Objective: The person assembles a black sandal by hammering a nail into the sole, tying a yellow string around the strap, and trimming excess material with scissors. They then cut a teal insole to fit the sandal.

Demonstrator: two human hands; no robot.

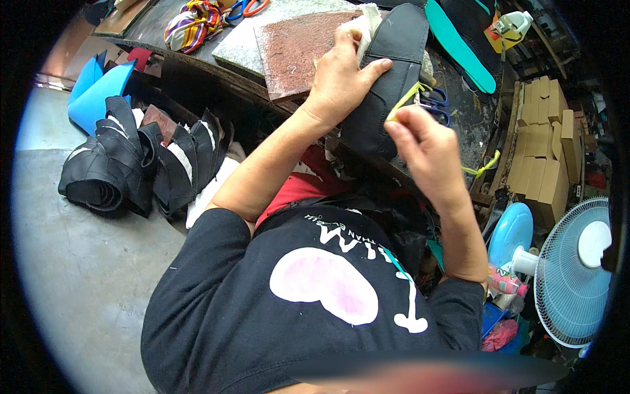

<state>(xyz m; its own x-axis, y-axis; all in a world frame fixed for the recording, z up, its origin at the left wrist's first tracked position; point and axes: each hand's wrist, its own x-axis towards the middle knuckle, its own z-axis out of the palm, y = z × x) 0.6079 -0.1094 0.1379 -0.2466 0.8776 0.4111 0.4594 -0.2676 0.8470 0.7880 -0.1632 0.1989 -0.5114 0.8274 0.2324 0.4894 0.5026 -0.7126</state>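
My left hand (342, 84) is closed on the side of a black leather-like shoe upper (396, 41), its thumb lying on top. Pale crumpled material (369, 25) shows by its fingers. To the right, my right hand (428, 148) pinches a thin yellow strip (404, 100) between thumb and fingers. It is drawn toward me from the upper's right edge. A further length of yellow strip (484, 165) shows beyond my right wrist; whether it is the same piece is unclear. Blue-handled scissors (436, 111) lie on the bench, just beyond my right hand.
On the bench lie a brown rough sheet (289, 54), a pale slab (239, 47) and a turquoise insole-shaped piece (462, 49). Black cut pieces (98, 164) are bundled at left. Cardboard boxes (541, 157) and a fan (571, 272) stand at right.
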